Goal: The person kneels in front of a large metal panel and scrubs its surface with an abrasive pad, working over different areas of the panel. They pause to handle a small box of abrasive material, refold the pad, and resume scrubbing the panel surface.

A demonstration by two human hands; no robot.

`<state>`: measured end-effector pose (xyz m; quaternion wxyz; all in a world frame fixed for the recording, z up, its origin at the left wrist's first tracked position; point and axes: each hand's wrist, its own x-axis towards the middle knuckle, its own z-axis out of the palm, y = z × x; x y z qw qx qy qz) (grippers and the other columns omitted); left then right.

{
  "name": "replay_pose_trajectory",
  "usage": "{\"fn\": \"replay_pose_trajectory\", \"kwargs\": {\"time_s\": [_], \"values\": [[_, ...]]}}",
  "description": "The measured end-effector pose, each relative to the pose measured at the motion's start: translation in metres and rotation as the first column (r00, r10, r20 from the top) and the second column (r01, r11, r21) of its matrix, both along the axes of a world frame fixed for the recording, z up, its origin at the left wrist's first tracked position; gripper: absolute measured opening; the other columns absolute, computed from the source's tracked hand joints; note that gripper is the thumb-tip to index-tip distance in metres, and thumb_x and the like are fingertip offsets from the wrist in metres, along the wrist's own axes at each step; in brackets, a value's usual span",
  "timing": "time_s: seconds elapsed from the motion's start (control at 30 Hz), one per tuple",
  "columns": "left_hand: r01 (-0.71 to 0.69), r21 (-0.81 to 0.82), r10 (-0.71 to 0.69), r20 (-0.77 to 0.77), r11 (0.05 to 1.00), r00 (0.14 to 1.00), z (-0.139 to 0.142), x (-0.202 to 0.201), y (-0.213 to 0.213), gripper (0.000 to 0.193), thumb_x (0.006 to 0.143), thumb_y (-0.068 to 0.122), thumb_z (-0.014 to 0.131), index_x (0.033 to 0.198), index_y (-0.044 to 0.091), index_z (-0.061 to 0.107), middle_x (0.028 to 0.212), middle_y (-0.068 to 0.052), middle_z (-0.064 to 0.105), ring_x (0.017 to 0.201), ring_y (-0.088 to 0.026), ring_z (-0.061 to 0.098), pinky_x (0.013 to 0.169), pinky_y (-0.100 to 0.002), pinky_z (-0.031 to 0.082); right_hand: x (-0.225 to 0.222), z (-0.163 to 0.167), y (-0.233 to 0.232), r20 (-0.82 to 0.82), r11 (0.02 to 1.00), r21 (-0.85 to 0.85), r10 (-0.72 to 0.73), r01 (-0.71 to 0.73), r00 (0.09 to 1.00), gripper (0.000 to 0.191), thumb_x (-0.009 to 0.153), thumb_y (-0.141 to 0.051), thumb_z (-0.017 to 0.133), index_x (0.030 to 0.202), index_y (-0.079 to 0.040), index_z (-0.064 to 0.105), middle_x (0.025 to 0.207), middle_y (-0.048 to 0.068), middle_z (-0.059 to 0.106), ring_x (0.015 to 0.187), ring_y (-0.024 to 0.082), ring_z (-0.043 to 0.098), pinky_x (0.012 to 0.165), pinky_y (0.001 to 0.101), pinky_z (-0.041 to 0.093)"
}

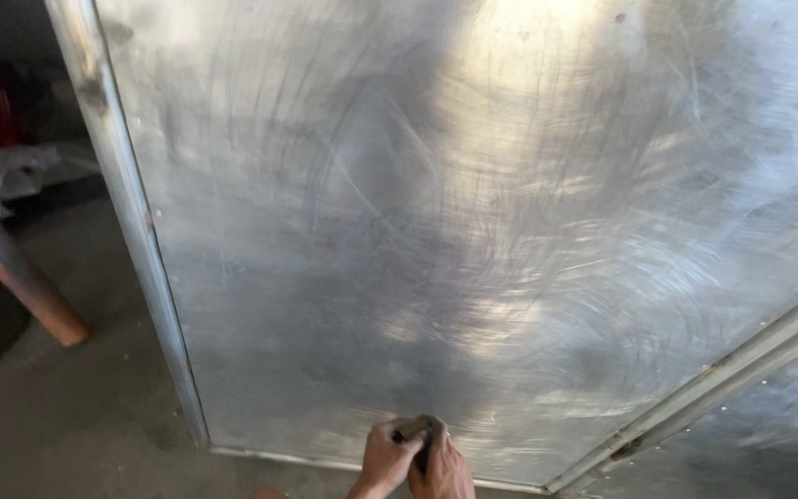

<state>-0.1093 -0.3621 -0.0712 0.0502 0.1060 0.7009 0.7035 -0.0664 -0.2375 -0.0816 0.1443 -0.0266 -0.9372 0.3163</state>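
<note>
Down at the bottom edge of the view, one small dark tool with a dull metal tip (414,429) is pinched between two hands, its tip pressed against the lower part of the big scratched, shiny sheet-metal panel (473,212). What kind of tool it is, I can't tell; it's mostly buried in the grip. The left hand (386,459) has its fingers curled closed around the tool's near end, thumb up top. The right hand (443,469) is wrapped tight against it from the other side, fingers folded shut, the two hands touching one another. Both hands sit just above the panel's bottom rim, close to the floor.

Outward now: that one panel fills nearly the whole view, swirled all over with grinding marks and bright glare near the top. One grey metal frame post (126,212) runs down its left edge, with small rivet dots along it. To the lower right, one slanted metal strip with a row of rivets (741,370) cuts diagonally, and a second metal sheet (787,434) lies beyond it in the corner.

Off to the left, bare grey concrete floor (76,416). One reddish-brown round pole (20,282) leans there, its foot on the concrete. Behind it, one crumpled pale plastic bag (6,171) lies in the shadow.
</note>
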Motion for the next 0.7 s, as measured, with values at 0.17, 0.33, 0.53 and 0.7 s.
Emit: {"fn": "replay_pose_trajectory", "kwargs": {"time_s": [0.17,0.33,0.53,0.7], "values": [[0.092,0.017,-0.093,0.092,0.996,0.991,0.007,0.0,-0.017,0.026,0.082,0.019,0.076,0.099,0.0,0.08,0.08,-0.01,0.079,0.074,-0.014,0.07,0.069,-0.034,0.054,-0.002,0.001,-0.012,0.144,0.997,-0.048,-0.059,0.066,0.988,0.084,0.081,-0.024,0.074,0.15,-0.011,0.028,0.106,0.025,0.072,0.1,0.045,0.071,0.086,0.052,0.058],[0.067,0.014,-0.068,0.072,0.998,0.995,0.017,-0.001,-0.037,0.027,0.084,0.022,0.076,0.099,0.0,0.078,0.073,-0.005,0.076,0.07,-0.013,0.069,0.064,-0.032,0.052,-0.008,-0.001,-0.031,-0.107,1.0,-0.01,0.027,-0.028,0.994,0.071,0.084,-0.022,0.07,0.142,-0.008,0.032,0.108,0.027,0.071,0.095,0.046,0.072,0.076,0.0521,0.059],[0.021,0.464,-0.121,0.186,0.885,0.975,0.043,-0.023,-0.078,0.049,0.095,0.049,0.054,0.118,0.01,0.073,0.087,-0.002,0.072,0.067,-0.012,0.068,0.056,-0.031,0.054,-0.047,0.063,-0.03,0.167,0.98,0.196,-0.052,0.018,0.985,0.067,0.102,-0.041,0.054,0.147,0.0,0.026,0.09,0.03,0.076,0.069,0.039,0.078,0.056,0.0448,0.063],[-0.127,0.389,0.002,0.306,0.912,0.952,0.061,-0.027,-0.102,0.054,0.097,0.052,0.055,0.115,0.004,0.075,0.087,-0.007,0.069,0.061,-0.013,0.062,0.05,-0.03,0.05,-0.116,0.202,-0.021,0.011,0.745,0.657,-0.167,0.119,0.986,0.098,0.1,-0.06,0.04,0.144,0.026,0.022,0.09,0.036,0.069,0.067,0.039,0.076,0.052,0.0437,0.065]]}}
